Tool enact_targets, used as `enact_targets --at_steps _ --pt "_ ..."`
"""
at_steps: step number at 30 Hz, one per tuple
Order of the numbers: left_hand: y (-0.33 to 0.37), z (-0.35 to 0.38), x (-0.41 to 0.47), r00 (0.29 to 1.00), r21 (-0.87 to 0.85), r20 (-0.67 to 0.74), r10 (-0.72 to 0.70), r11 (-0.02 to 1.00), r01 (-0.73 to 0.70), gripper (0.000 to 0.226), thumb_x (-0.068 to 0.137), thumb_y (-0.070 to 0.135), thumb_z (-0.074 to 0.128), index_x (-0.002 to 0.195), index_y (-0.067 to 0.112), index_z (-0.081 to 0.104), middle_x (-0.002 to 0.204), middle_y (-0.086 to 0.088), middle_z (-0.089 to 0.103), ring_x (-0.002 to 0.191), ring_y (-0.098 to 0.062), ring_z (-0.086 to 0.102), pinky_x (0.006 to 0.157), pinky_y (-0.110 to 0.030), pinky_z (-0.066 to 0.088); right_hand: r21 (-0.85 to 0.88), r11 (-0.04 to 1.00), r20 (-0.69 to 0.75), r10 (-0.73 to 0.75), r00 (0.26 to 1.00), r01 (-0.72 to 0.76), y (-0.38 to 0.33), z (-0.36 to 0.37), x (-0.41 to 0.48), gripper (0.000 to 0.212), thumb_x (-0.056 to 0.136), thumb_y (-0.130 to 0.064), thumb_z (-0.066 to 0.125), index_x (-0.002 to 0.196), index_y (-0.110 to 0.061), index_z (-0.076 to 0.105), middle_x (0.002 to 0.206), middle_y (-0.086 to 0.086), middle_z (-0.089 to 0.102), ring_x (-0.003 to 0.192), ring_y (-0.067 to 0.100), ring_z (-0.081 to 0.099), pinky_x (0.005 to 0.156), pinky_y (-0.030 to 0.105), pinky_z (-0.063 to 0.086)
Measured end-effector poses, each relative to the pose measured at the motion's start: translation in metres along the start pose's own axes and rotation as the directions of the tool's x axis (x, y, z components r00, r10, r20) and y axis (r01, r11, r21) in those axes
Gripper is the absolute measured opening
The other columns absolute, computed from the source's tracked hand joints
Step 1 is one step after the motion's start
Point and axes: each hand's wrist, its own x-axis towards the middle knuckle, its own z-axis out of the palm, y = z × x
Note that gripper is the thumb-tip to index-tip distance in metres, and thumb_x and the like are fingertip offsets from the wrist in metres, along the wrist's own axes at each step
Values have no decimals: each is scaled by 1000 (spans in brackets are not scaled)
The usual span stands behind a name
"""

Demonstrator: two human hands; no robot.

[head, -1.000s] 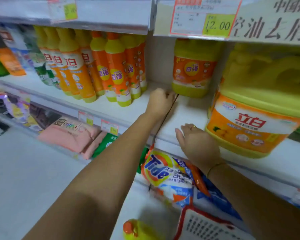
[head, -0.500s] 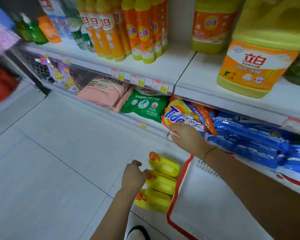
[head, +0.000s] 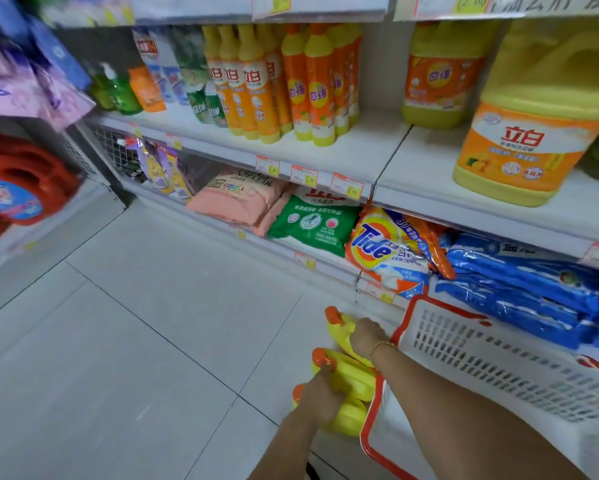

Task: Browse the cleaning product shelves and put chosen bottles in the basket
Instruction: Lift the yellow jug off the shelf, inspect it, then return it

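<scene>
Yellow plastic bottles with orange caps, three of them, lie on their sides close together on the pale tiled floor [head: 152,341], caps pointing left. They are just left of a white slotted plastic basket [head: 481,344] with a red rim.

The left hand [head: 320,398] is curled over the neck of the nearest bottle [head: 350,415], just behind its cap. Its knuckles reach the middle bottle [head: 351,374]. The right hand [head: 369,336], with a thin gold bracelet [head: 377,348] at the wrist, is wrapped over the body of the farthest bottle [head: 341,332]. Its fingers bend down around the bottle and are mostly hidden. The right forearm crosses the basket's near corner.

Behind the basket, the bottom shelf holds soft bags of washing powder. From right to left these are shiny blue packs [head: 516,282], an orange and white Tide bag [head: 381,244], a green and white bag [head: 315,223] and a pink bag [head: 235,199].

Small red and yellow price tags [head: 303,174] line the edge of the white shelf [head: 360,150] above. On that shelf a row of tall orange and yellow dish-soap bottles [head: 267,88] stands upright. To their right, a squat yellow jug [head: 440,74] stands well back. A large yellow jug with an orange label [head: 526,133] stands near the front edge.

At the far left, blurred, are red round tubs [head: 21,188].
</scene>
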Motion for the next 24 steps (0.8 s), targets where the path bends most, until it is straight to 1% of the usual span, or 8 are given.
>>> enact_targets --at_steps 3,6,9,11,14,17,20,24 --pt "7 -6 3 1000 -118 13 -26 993 28 61 96 25 54 149 12 27 149 -7 40 135 -21 41 100 -20 32 120 993 7 -12 1000 11 -5 -30 -8 36 96 -22 46 122 1 53 128 20 56 120 34 53 92 34 45" --pt "24 -27 5 993 -277 -88 -77 960 50 56 88 28 67 137 9 46 133 -8 54 122 -21 53 98 -24 43 148 982 -37 -112 993 116 -10 -75 -32 28 97 -26 48 105 -2 58 115 18 59 115 34 54 77 30 40" --pt "50 -51 -1 954 -413 -294 -53 908 -77 103 69 35 84 149 10 24 149 -12 35 135 -25 39 105 -33 39 188 953 -153 -212 965 239 -25 -119 -68 48 100 -33 42 134 2 42 137 20 46 123 32 46 92 33 40" --pt "79 -67 -11 885 -396 -460 75 875 -280 126 60 37 89 153 14 8 157 -9 13 144 -20 21 110 -32 29 199 924 -278 -267 923 328 -37 -153 -91 46 100 -34 42 131 0 43 131 18 50 111 29 51 83 33 39" --pt "131 -95 -14 719 -290 -630 294 769 -569 138 53 36 93 153 19 0 157 -5 8 142 -13 17 111 -25 24 236 858 -469 -310 827 456 -53 -210 -122 38 98 -35 45 116 -3 53 108 12 57 97 27 52 69 29 32" --pt "177 -129 -2 598 -224 -711 369 687 -691 140 51 39 93 154 17 0 158 -6 9 145 -18 15 115 -28 23 214 803 -604 -339 721 556 -64 -248 -149 31 97 -35 48 108 -7 54 94 7 56 91 25 53 63 32 32" --pt "212 -161 16 534 -205 -719 444 599 -774 134 59 41 89 154 20 -4 161 -2 10 147 -17 15 116 -41 27 63 808 -702 -382 602 586 -73 -273 -159 29 97 -34 47 115 -11 52 106 8 60 100 26 53 66 31 28" --pt "245 -188 39 529 -262 -681 506 506 -822 120 69 26 85 149 34 -5 153 18 24 134 1 31 100 -8 36 -110 850 -743 -415 526 515 -76 -303 -143 28 98 -29 48 118 -10 51 114 10 61 108 28 53 73 34 31"
